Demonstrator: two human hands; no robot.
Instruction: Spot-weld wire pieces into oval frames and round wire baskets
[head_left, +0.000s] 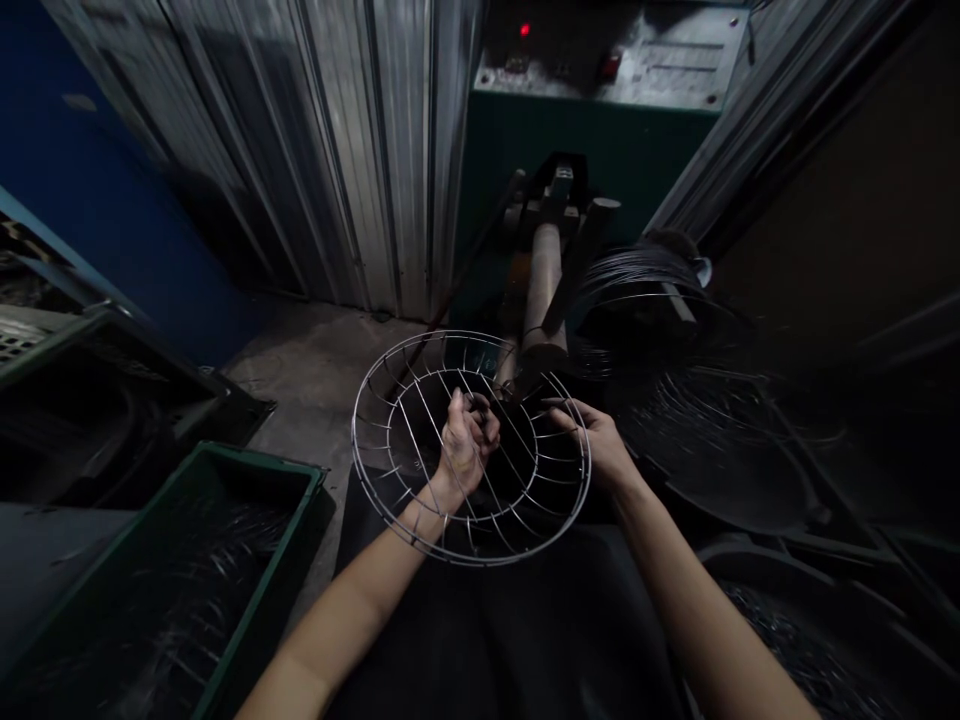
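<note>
A round wire basket [391,455] with two rings, short spokes and parallel cross wires is in front of me, below a welding machine's arm [546,275]. My left hand [469,440] is closed among the cross wires, its fingers curled; what they hold is hidden. Some of the basket's wires cross in front of my left wrist and forearm. At the basket's right side, my right hand [596,435] has its fingertips closed on the wire near the rim. The machine's lower tip comes down by the basket's far edge, and I cannot tell whether they touch.
A green crate [262,600] of wire pieces stands at left, with a dark crate [97,400] behind. Coiled wire rings [637,275] hang right of the machine. Loose wire parts [787,640] fill a basin at lower right. A control panel [667,55] with a red light is above.
</note>
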